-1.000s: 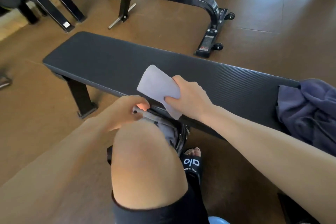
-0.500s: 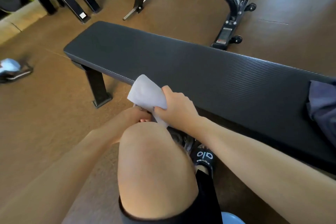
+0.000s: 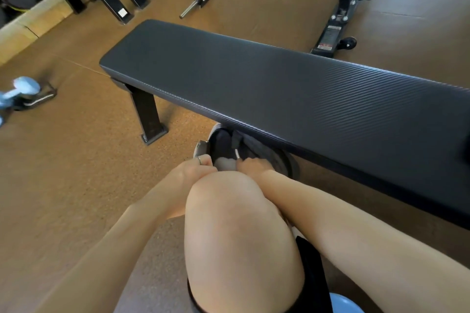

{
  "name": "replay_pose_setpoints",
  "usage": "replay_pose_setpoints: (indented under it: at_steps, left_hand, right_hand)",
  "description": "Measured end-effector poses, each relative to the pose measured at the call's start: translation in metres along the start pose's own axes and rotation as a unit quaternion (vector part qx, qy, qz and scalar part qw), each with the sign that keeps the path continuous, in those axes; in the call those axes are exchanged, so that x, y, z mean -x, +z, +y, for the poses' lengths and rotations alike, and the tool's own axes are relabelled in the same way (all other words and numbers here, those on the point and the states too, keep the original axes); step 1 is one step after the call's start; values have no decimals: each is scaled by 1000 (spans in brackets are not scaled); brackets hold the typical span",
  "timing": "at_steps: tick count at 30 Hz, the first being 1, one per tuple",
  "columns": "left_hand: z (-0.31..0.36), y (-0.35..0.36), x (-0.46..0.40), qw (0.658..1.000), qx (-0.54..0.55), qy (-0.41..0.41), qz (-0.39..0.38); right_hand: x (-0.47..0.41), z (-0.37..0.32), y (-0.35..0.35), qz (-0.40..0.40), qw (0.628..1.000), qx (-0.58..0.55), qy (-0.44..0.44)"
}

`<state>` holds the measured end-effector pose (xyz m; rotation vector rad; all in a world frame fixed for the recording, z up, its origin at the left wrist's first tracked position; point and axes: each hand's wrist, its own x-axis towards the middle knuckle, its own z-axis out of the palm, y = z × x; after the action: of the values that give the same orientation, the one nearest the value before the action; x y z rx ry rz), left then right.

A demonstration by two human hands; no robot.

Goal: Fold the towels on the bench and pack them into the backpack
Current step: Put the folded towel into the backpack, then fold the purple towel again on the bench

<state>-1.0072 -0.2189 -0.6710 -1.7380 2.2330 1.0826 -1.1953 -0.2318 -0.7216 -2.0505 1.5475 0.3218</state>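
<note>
Backpack of dark grey fabric (image 3: 229, 146) sits on the brown floor under the near edge of the long black padded bench (image 3: 279, 91), its mouth open. A pale folded towel (image 3: 225, 163) shows inside that mouth, low between the two hands. The left hand (image 3: 189, 169), a ring on one finger, grips the near left rim of the opening. The right hand (image 3: 250, 165) reaches into the mouth with curled fingers; whether they clasp the towel cannot be told, since the bare raised knee (image 3: 229, 223) hides the lower part of both hands. Far right stands a black machine frame with small wheels (image 3: 340, 7); a light blue dumbbell (image 3: 20, 91) lies far left on the floor. Half a second ago the right hand held the towel above the knee; now the towel is down in the bag.
</note>
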Motion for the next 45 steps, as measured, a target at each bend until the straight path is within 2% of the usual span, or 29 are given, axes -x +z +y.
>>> replay_pose_setpoints:
  at_steps: [2,3,6,9,12,14,17,19,22,25,27,29,31,33,34,36,39,42,45]
  left_hand:
    - [14,-2,0,994,-70,82,22]
    - [25,-2,1,990,-75,109,57]
    - [16,-5,9,981,-118,138,67]
    - [26,-7,3,982,-148,112,44]
    - [35,-11,-3,981,-170,83,30]
    - [40,-14,-8,981,-177,77,16]
    - [49,-24,-8,981,-157,112,19]
    - [66,-33,-4,981,-125,140,42]
    - [107,-51,-4,980,-64,175,65]
    - [163,-64,-8,971,-22,223,78]
    - [201,-63,-17,966,-3,251,61]
    - [239,-53,-32,959,5,278,46]
    - [275,-34,-50,953,-9,303,30]
    - [308,-8,-66,946,-40,321,-2]
    - [323,7,-73,941,-66,331,-15]
    - [351,38,-83,929,-119,349,-24]
    - [386,79,-89,923,-152,354,-19]
    - [404,106,-96,941,-126,315,-4]
    - [410,116,-103,959,-40,280,23]
  right_hand:
    - [0,5,2,-26,998,-49,-26]
    - [2,8,3,-41,994,-95,-42]
    - [3,5,7,-92,973,-210,-36]
    - [-2,-3,13,-71,967,-243,11]
    - [1,6,5,-111,968,-225,-19]
    - [8,19,-12,-104,966,-233,-31]
    - [30,35,-42,-58,946,-320,-19]
    - [54,45,-57,-64,926,-370,-40]
    - [99,63,-77,-58,955,-274,-100]
    - [140,98,-103,24,962,-251,-107]
    - [169,135,-121,63,940,-329,-69]
    - [197,180,-133,141,917,-374,-10]
    - [222,224,-135,265,908,-317,69]
    - [246,257,-130,336,907,-205,148]
    - [258,268,-126,329,912,-167,179]
    - [279,281,-116,265,927,-130,232]
    - [298,289,-98,188,949,-82,240]
    - [301,296,-84,195,952,-42,231]
    - [299,300,-85,231,942,-71,233]
